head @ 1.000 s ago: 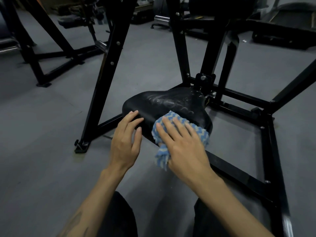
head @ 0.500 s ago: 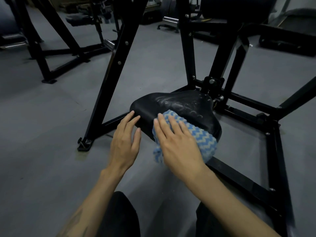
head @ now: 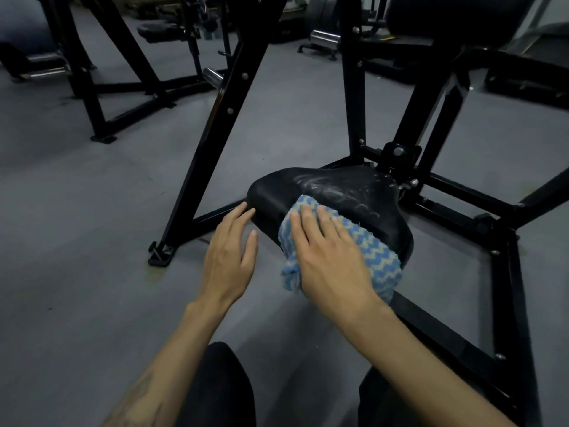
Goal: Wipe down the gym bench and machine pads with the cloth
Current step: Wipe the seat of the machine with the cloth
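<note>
Seat pad (head: pixel 348 192): black, padded, low to the floor, bolted to a black steel frame (head: pixel 215 127). We note pale smeared streaks across its top surface toward the far edge.

Cloth (head: pixel 380 260): blue and pale zigzag weave, terry texture. It lies draped over the near edge of the seat pad, its upper corner reaching onto the pad's top and its lower folds hanging down off the near rim. One bunched tail hangs free at the near left side, just beside the wrist.

Right hand (head: pixel 331 257): laid flat, palm down, on top of the cloth, fingers (head: pixel 308 220) spread and pointing toward the far edge of the pad. The hand is open and pressing rather than clenched; it pins the cloth against the pad, with cloth showing past the fingertips, to the right of the knuckles and under the heel of the hand.

Left hand (head: pixel 229 257): open, fingers loosely extended, holding nothing. Its fingertips touch or nearly touch the near left corner of the pad; we cannot tell which. It is apart from the cloth.

Floor (head: pixel 77 257): grey, matte. Further black equipment (head: pixel 92 97) stands well apart at the far left.

Knees (head: pixel 221 386): ours, in dark clothing, at the bottom edge of the view, near the pad.
</note>
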Action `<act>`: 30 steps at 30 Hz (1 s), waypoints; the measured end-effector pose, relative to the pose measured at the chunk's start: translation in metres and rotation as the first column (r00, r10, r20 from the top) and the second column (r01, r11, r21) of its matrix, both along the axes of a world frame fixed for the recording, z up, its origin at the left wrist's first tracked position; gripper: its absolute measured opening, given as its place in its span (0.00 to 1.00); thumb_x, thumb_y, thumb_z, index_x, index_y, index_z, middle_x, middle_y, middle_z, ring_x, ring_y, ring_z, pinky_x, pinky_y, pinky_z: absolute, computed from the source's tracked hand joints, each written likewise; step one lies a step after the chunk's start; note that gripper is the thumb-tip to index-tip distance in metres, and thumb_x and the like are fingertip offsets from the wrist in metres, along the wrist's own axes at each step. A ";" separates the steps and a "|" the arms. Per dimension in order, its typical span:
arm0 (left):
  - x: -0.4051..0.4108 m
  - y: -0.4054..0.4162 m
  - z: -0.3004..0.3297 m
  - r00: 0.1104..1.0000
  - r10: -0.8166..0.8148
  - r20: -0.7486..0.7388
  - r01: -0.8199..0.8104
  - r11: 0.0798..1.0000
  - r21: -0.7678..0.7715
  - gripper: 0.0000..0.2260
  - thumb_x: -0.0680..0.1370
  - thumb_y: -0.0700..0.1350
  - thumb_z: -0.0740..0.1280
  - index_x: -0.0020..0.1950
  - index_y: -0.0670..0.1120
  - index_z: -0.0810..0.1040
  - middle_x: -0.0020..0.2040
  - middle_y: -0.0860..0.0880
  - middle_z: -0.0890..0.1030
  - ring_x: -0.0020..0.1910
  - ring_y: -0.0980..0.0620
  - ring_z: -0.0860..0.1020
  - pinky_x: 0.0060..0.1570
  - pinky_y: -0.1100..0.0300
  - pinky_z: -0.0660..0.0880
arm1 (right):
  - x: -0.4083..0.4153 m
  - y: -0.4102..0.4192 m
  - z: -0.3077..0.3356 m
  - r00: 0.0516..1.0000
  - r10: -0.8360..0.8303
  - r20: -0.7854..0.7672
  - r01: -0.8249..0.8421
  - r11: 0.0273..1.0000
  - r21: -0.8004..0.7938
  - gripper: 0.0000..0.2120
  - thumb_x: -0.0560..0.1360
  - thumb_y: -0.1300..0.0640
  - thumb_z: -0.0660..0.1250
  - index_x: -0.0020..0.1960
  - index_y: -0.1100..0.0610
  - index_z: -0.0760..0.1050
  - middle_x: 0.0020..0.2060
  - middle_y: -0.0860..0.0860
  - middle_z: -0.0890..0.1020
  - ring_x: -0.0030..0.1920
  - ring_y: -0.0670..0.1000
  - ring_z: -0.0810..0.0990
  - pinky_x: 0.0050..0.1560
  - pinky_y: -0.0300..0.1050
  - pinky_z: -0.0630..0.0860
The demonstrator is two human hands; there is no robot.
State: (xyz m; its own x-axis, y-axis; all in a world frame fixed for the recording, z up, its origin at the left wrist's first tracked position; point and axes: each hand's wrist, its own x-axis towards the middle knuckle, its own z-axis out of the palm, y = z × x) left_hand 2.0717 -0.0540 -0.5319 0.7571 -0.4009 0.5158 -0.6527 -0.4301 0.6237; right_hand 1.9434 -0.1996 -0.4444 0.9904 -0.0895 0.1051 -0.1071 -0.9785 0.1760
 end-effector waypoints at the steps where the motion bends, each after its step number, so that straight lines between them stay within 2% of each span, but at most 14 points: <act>1: 0.001 0.000 0.000 1.000 -0.002 -0.003 0.002 1.000 0.016 0.21 0.84 0.51 0.57 0.77 0.48 0.69 0.78 0.52 0.67 0.77 0.56 0.65 0.69 0.44 0.73 | 0.008 0.002 -0.001 1.000 0.019 0.002 -0.019 1.000 -0.012 0.36 0.84 0.49 0.53 0.80 0.65 0.37 0.80 0.64 0.46 0.80 0.65 0.47 0.80 0.59 0.49; 4: 0.004 0.000 -0.002 1.000 -0.012 -0.016 0.013 0.998 0.067 0.24 0.84 0.53 0.55 0.80 0.48 0.65 0.80 0.52 0.65 0.79 0.58 0.62 0.74 0.46 0.68 | 0.041 0.012 -0.004 0.999 0.031 0.037 -0.029 0.999 -0.039 0.33 0.85 0.52 0.51 0.80 0.66 0.37 0.80 0.64 0.46 0.80 0.65 0.47 0.80 0.59 0.50; 6: 0.005 0.000 -0.002 0.998 -0.025 -0.050 0.028 0.997 0.066 0.25 0.84 0.55 0.54 0.81 0.49 0.63 0.81 0.54 0.63 0.79 0.59 0.61 0.74 0.46 0.69 | 0.057 0.015 -0.004 0.999 0.026 0.046 -0.025 0.999 -0.026 0.32 0.85 0.54 0.50 0.80 0.66 0.37 0.80 0.64 0.46 0.80 0.65 0.47 0.79 0.58 0.51; 10: 0.001 -0.001 -0.002 0.993 -0.052 -0.105 0.053 0.999 0.012 0.25 0.84 0.55 0.55 0.81 0.52 0.62 0.82 0.58 0.60 0.79 0.64 0.58 0.76 0.48 0.66 | 0.037 0.008 -0.006 0.997 0.071 0.017 -0.070 0.997 -0.035 0.34 0.83 0.52 0.48 0.79 0.65 0.34 0.80 0.63 0.41 0.81 0.62 0.42 0.80 0.57 0.49; 13: 0.001 -0.001 -0.003 0.985 -0.082 -0.155 0.075 0.996 -0.051 0.24 0.84 0.52 0.56 0.81 0.52 0.63 0.81 0.58 0.61 0.79 0.65 0.58 0.78 0.51 0.63 | 0.019 0.005 -0.007 0.997 0.075 -0.025 -0.076 0.995 -0.058 0.36 0.80 0.51 0.46 0.79 0.65 0.32 0.80 0.63 0.39 0.81 0.62 0.41 0.80 0.58 0.46; 20: 0.009 0.008 -0.006 0.976 -0.103 -0.194 0.094 0.994 -0.053 0.24 0.84 0.54 0.55 0.80 0.50 0.65 0.80 0.55 0.64 0.78 0.63 0.61 0.78 0.53 0.62 | 0.074 0.022 -0.008 0.997 0.058 0.046 -0.053 0.994 -0.091 0.33 0.84 0.53 0.48 0.79 0.67 0.35 0.80 0.65 0.44 0.80 0.64 0.46 0.80 0.58 0.50; 23: 0.009 0.011 -0.002 0.969 -0.131 -0.211 0.120 0.991 -0.062 0.24 0.84 0.57 0.54 0.79 0.52 0.66 0.80 0.56 0.65 0.78 0.65 0.61 0.78 0.57 0.61 | 0.050 0.018 -0.013 0.998 0.054 0.039 -0.050 0.994 -0.094 0.36 0.84 0.49 0.52 0.80 0.64 0.35 0.80 0.64 0.42 0.80 0.64 0.44 0.79 0.59 0.49; 26: 0.010 0.013 0.002 0.961 -0.144 -0.235 0.126 0.988 -0.090 0.21 0.84 0.54 0.55 0.78 0.54 0.67 0.79 0.57 0.67 0.77 0.66 0.62 0.78 0.60 0.61 | 0.041 0.018 -0.015 0.999 0.041 -0.005 -0.041 0.992 -0.120 0.41 0.84 0.47 0.55 0.79 0.63 0.31 0.80 0.63 0.38 0.80 0.64 0.41 0.79 0.61 0.49; 30: 0.009 0.018 0.003 0.965 -0.126 -0.229 0.101 0.988 -0.120 0.21 0.85 0.55 0.54 0.78 0.54 0.67 0.77 0.57 0.69 0.76 0.65 0.64 0.77 0.59 0.63 | 0.090 0.032 -0.011 0.999 0.020 0.047 -0.013 0.991 -0.132 0.34 0.85 0.51 0.51 0.80 0.65 0.35 0.80 0.65 0.44 0.79 0.67 0.48 0.78 0.62 0.53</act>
